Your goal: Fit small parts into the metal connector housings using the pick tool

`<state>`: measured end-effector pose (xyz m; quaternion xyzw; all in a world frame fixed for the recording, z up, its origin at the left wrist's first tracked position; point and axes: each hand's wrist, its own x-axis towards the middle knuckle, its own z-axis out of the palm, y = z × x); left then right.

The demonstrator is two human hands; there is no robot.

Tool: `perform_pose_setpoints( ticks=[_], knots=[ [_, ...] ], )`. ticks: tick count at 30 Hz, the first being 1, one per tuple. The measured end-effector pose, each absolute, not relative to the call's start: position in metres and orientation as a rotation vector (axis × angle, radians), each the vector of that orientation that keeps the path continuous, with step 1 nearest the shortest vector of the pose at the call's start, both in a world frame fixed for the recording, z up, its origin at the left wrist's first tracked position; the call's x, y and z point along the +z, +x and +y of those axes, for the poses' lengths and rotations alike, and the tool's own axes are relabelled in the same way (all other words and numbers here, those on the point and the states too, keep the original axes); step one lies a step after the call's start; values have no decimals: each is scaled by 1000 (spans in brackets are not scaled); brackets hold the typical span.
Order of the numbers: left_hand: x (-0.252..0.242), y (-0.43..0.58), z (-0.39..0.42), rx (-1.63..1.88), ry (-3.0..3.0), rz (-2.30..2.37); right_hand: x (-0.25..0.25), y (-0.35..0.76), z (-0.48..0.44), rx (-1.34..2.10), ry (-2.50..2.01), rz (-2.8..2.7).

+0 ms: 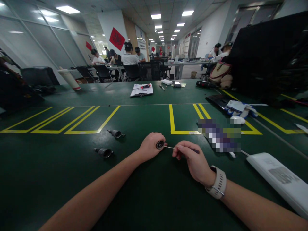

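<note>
My left hand (152, 146) is closed around a round, hollow metal part (159, 144), its open end turned toward my right hand. A slim screwdriver (169, 147) with a dark handle is pinched in my right hand (192, 158). Its thin shaft points left, and the tip reaches the opening of the metal part; how deep it sits I cannot tell. To the left of my left hand, two similar bell-shaped metal parts lie on their sides: a farther one (116, 133) and a nearer one (105, 152).
Yellow tape lines mark the green table (134, 189). At right lie a white power strip (276, 179), a blurred-out phone-like item (216, 134), a white mouse (237, 120) and gloves (237, 107). Farther back are a clipboard (141, 90) and a leaning cup (69, 78). People sit beyond.
</note>
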<state>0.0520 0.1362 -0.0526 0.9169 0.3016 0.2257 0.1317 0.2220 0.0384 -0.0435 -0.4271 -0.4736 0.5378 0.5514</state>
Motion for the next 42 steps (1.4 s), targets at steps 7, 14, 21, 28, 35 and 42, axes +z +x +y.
perform_pose_setpoints(
  ticks=[7,14,21,28,35,42],
  knots=[
    [-53,52,137,660,2653,912,-44,222,39,1267,-1060,-1116],
    [-53,53,138,701,2619,935,-48,222,39,1230,-1065,-1156],
    [-53,54,138,698,2656,938,-37,218,34,1036,-1134,-1396],
    [-52,55,137,693,2638,926,-34,217,31,1094,-1105,-1507],
    [-52,56,136,699,2619,921,-36,217,31,1005,-1154,-1455],
    [-53,54,136,912,2517,908,-36,211,34,1327,-1034,-1157]
  ],
)
